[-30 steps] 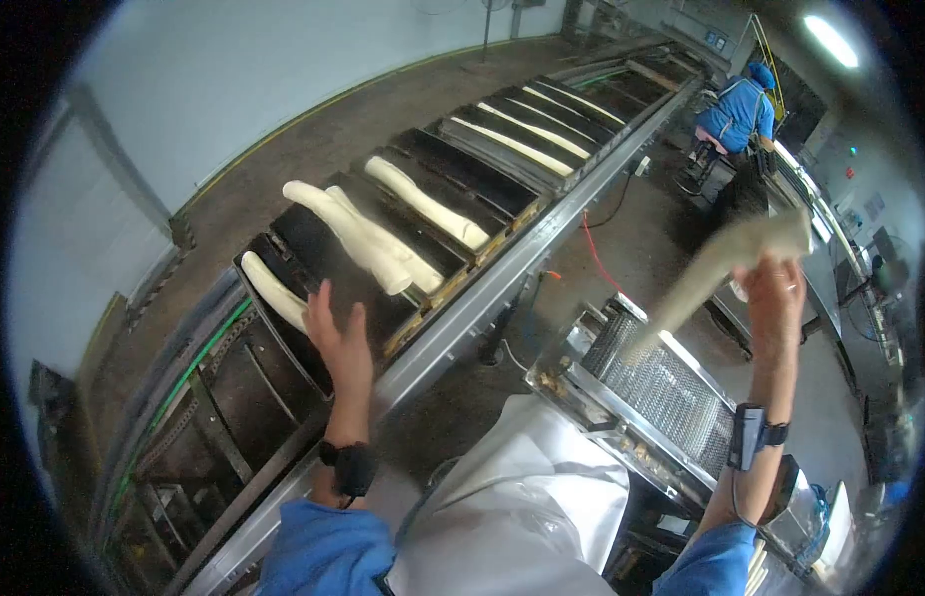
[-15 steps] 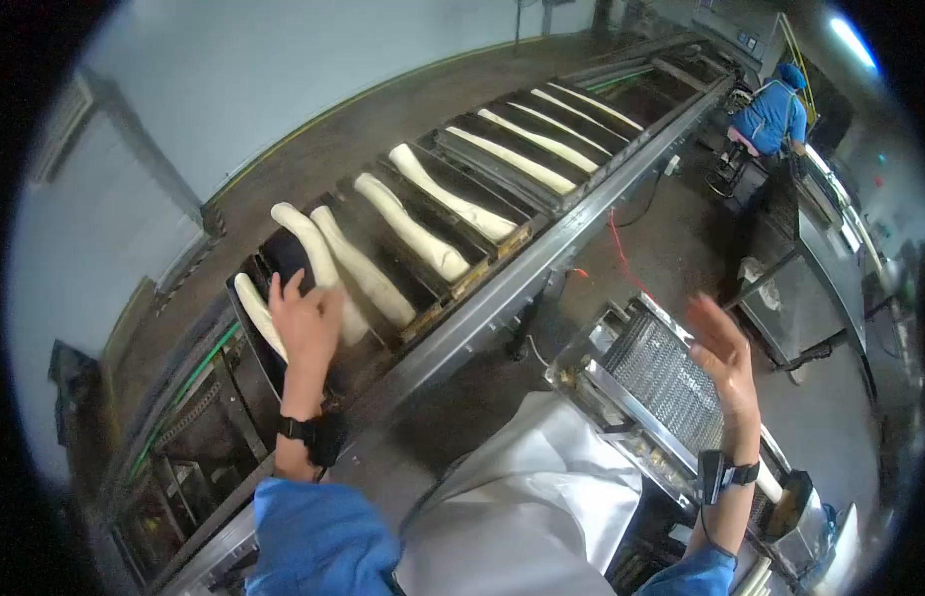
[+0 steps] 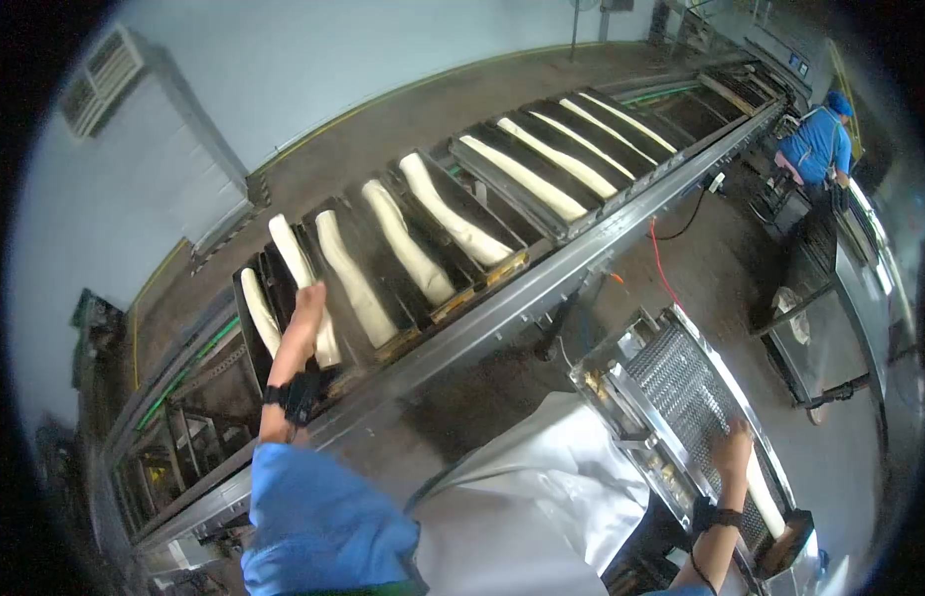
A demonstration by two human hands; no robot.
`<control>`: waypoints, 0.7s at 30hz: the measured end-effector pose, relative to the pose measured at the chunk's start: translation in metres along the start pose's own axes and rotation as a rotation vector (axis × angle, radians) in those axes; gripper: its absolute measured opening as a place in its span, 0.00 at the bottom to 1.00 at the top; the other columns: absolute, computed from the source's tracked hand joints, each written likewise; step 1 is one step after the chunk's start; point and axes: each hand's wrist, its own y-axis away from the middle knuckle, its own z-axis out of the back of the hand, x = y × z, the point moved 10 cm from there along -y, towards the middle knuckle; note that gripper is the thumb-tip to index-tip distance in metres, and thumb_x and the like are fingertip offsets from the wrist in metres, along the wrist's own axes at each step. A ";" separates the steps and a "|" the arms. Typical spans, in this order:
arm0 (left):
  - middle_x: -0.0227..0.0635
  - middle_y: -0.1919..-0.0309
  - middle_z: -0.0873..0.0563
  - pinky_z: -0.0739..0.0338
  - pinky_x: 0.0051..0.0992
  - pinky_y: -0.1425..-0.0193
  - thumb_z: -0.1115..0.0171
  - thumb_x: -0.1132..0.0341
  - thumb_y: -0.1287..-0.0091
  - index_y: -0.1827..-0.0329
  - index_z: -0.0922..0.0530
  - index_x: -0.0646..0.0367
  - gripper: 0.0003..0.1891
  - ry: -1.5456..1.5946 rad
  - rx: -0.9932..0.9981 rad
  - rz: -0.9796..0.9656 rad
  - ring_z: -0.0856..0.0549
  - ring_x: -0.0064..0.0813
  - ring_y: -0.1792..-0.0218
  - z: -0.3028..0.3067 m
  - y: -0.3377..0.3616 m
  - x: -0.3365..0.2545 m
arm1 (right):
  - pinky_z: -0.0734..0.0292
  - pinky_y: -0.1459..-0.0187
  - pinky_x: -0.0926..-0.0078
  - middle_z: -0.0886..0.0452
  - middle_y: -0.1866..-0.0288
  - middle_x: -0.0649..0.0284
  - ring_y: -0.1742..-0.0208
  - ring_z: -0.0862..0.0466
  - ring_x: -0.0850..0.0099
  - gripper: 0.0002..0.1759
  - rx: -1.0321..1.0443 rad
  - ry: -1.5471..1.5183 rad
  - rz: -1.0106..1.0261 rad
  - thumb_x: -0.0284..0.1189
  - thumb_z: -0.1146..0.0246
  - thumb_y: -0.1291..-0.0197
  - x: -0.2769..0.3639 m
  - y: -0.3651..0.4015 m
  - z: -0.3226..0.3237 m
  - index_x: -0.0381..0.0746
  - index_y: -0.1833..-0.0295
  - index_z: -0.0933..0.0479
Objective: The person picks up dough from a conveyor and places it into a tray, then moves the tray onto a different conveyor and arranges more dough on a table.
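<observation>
My left hand [image 3: 308, 306] is closed around the middle of a long pale dough roll [image 3: 291, 246], which lies lengthwise over a dark trough of a baking tray. To its left another dough roll [image 3: 260, 310] rests in the end trough, and to its right a further roll [image 3: 351, 280] lies in its own trough. Over the metal mesh conveyor [image 3: 671, 382] is my right hand [image 3: 733, 459], beside the upper end of a dough roll [image 3: 766, 500] lying along the belt's right side. Blur smears the right hand's fingers, so their grip on that roll I cannot tell.
More dough rolls [image 3: 547, 159] lie in dark trays along the steel-railed line [image 3: 462, 338] running to the far right. A person [image 3: 818, 144] in blue works there near a steel table [image 3: 818, 313]. A red cable [image 3: 661, 263] hangs behind the mesh conveyor.
My left hand has come down and closed on the dough roll, which now lies further left and straighter. My right hand has dropped from above the conveyor toward the roll there. The view has shifted.
</observation>
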 end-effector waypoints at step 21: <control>0.48 0.36 0.30 0.45 0.46 0.26 0.38 0.67 0.37 0.47 0.22 0.56 0.15 -0.267 0.339 -1.152 0.39 0.52 0.29 -0.360 0.109 -0.289 | 0.30 0.49 0.74 0.25 0.57 0.63 0.53 0.25 0.72 0.20 -0.979 -1.539 -0.252 0.43 0.39 0.37 -0.171 0.121 0.213 0.38 0.50 0.27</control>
